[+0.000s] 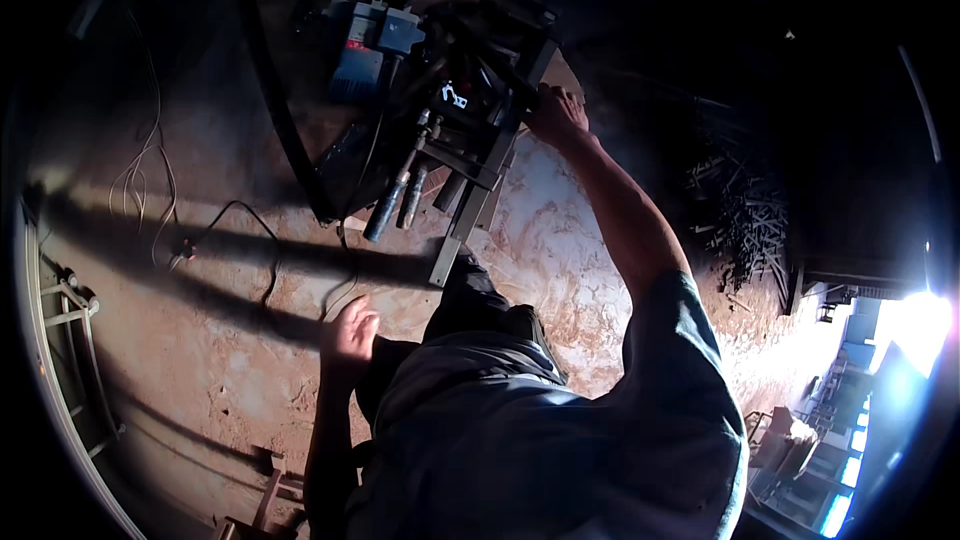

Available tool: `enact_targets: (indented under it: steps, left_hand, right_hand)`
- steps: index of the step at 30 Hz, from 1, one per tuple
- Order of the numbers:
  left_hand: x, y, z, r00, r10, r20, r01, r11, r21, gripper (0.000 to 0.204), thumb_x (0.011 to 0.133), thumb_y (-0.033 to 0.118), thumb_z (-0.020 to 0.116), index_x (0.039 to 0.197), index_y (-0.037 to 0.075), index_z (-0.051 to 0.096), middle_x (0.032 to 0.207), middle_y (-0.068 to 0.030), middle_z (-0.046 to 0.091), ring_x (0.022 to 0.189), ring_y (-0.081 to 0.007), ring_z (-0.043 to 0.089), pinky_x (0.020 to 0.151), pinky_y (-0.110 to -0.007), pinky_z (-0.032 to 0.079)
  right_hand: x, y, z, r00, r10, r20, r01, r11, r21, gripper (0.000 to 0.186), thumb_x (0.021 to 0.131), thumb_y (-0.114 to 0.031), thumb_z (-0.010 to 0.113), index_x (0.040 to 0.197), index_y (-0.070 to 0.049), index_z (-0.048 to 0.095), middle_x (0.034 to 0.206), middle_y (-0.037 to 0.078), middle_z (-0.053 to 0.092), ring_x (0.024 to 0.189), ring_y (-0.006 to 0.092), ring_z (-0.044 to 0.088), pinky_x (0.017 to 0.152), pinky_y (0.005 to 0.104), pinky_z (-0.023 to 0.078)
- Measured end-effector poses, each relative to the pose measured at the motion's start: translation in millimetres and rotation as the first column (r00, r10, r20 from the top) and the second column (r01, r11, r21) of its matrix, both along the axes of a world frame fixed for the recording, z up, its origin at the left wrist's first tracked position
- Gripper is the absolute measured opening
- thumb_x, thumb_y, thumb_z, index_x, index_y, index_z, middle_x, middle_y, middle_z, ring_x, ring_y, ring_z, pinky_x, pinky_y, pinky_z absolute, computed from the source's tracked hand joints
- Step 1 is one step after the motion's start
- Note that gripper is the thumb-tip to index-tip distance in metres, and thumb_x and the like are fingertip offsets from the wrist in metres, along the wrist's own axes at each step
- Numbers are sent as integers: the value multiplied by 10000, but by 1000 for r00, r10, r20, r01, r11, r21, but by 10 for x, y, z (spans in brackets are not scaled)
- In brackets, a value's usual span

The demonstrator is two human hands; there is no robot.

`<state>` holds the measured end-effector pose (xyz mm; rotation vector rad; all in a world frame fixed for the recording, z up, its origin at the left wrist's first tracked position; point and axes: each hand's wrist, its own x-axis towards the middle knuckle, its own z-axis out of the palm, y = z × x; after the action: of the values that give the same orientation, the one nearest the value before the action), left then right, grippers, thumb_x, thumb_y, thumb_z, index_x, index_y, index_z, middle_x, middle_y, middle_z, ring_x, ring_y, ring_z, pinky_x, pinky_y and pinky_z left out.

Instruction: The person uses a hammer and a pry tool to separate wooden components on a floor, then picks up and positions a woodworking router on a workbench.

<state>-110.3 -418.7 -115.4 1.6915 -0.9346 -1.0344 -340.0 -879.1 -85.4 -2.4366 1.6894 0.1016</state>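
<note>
Stained brown floor (210, 325); dark cable (277, 245) lying left, heap of thin pieces (750, 228) right.

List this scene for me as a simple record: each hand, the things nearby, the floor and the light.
Left hand: empty, low, fingers loosely curled
Right hand: at the upper edge of the metal frame; grip unclear
Nearby: blue and grey machine, left of the frame
Floor: stained, reddish-brown
Right side: dark heap of scrap pieces
Light: bright glare at far right; much else dark
</note>
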Motion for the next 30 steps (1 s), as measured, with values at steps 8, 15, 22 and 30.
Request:
enact_targets:
  steps: [8,15,22,30]
  left_hand:
    - [-1437,-2155,168,567,328,-755,93,886,455,318,949,308,581,1142,56,564,945,-84,670,810,-190,669,678,-303,547]
    - [-1639,-1962,-207,151,559,-815,-139,828,543,305,892,363,658,1065,128,570,881,-74,658,765,-241,659,649,-388,562]
    - [-1746,-1822,-470,-59,488,-871,-418,780,466,386,920,458,559,1030,89,589,872,-42,592,789,-216,586,702,-349,457]
    - [-1837,-2013,-370,-84,521,-850,-561,680,472,403,944,457,531,1006,60,562,878,-80,609,765,-231,606,691,-367,491]
  right_hand:
    - [-102,-819,-258,979,59,196,-134,906,401,473,805,-453,623,928,1,679,776,200,677,757,319,676,648,413,516]
    - [-688,-866,-19,923,-103,370,-111,851,513,411,785,-370,698,917,15,639,708,184,645,678,282,663,627,409,502]
    - [-642,-772,-102,624,-493,606,-180,664,726,271,796,-201,744,815,-41,527,620,19,533,505,101,532,460,278,476]
    - [-340,-959,-271,616,-522,590,-75,707,703,243,805,-190,730,933,-33,595,806,58,611,698,143,607,537,305,557]
